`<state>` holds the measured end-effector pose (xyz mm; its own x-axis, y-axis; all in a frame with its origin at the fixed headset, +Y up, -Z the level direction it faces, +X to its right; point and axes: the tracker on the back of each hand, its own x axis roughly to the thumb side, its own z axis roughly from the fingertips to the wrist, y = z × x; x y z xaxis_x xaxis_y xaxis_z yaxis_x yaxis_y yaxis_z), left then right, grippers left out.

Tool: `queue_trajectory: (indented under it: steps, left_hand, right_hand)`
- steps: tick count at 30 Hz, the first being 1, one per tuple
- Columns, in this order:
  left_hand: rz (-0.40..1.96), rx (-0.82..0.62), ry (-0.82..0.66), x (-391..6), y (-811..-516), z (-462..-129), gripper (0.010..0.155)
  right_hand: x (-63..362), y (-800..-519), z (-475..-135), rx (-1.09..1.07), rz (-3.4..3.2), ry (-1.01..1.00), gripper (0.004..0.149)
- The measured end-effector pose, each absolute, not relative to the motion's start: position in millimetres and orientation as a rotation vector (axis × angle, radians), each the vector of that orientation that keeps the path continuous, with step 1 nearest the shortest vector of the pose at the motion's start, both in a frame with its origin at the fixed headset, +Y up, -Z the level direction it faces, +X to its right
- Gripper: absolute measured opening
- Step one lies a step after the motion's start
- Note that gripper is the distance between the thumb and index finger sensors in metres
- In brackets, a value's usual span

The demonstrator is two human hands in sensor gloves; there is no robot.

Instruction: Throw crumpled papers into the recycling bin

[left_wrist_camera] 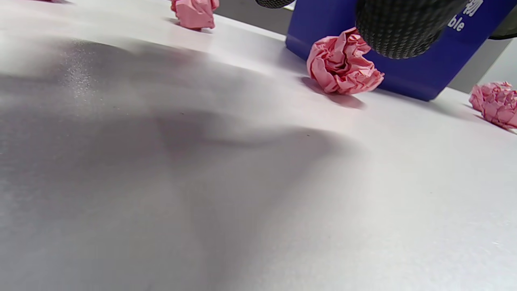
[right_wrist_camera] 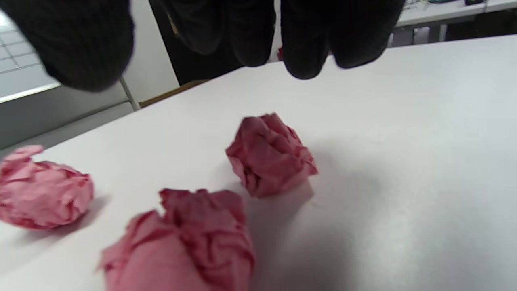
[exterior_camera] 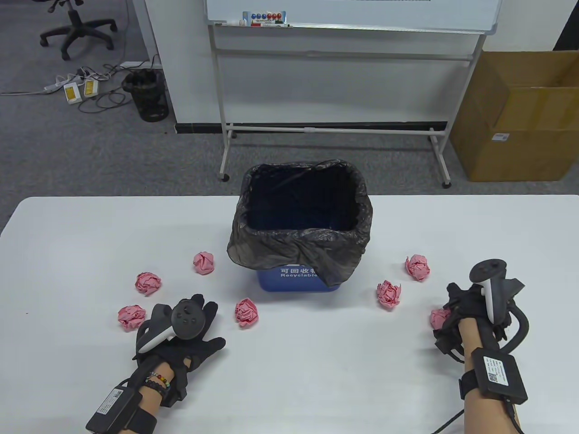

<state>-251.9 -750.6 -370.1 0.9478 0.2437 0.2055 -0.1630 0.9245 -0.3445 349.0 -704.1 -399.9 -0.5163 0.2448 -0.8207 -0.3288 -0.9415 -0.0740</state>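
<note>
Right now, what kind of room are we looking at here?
Most likely an office or lab workspace: a rolling whiteboard stands behind the white table, an office chair sits on grey carpet, and a cardboard box rests nearby.

Table top (exterior_camera: 90, 235): smooth, matt white laminate with a faint sheen, seen close in the left wrist view. Crumpled papers (exterior_camera: 246, 313): matt pink paper, sharply creased and rough. Recycling bin (exterior_camera: 296, 280): smooth blue plastic with white printed lettering. Liner (exterior_camera: 298, 235) over the bin's rim: thin black plastic film, wrinkled and slightly glossy. Gloves on the left hand (exterior_camera: 190, 330) and right hand (exterior_camera: 457, 316): black knitted cloth, matt, with a fine mesh texture.
</note>
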Motion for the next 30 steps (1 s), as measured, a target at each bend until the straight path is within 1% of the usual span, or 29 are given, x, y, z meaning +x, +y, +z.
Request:
queue_trajectory:
  steps: [3,4,7,9,19,24,30]
  left_hand:
    - [0.212,-0.335,-0.246,-252,-751,-370,0.087]
    - [0.213,-0.337,-0.245,-252,-751,-370,0.087]
    - [0.215,-0.339,-0.245,-253,-751,-370,0.087]
    - [0.217,-0.34,-0.244,-253,-751,-371,0.087]
    - [0.212,-0.357,-0.246,-253,-752,-371,0.086]
    - [0.214,-0.356,-0.246,-253,-752,-371,0.085]
    - [0.215,-0.34,-0.248,-252,-751,-371,0.085]
  right_hand:
    - [360,-711,-400,-1.365,2.407,0.158,0.087]
    - [363,-713,-400,-1.386,2.387,0.195,0.087]
    - [372,-715,-401,-1.418,2.363,0.21,0.086]
    - [375,-716,-402,-1.436,2.36,0.257,0.085]
    - [387,-727,-407,-1.474,2.342,0.35,0.074]
    - [389,-734,-409,-1.46,2.348,0.346,0.067]
    - [389,-730,-410,-1.456,2.399,0.319,0.062]
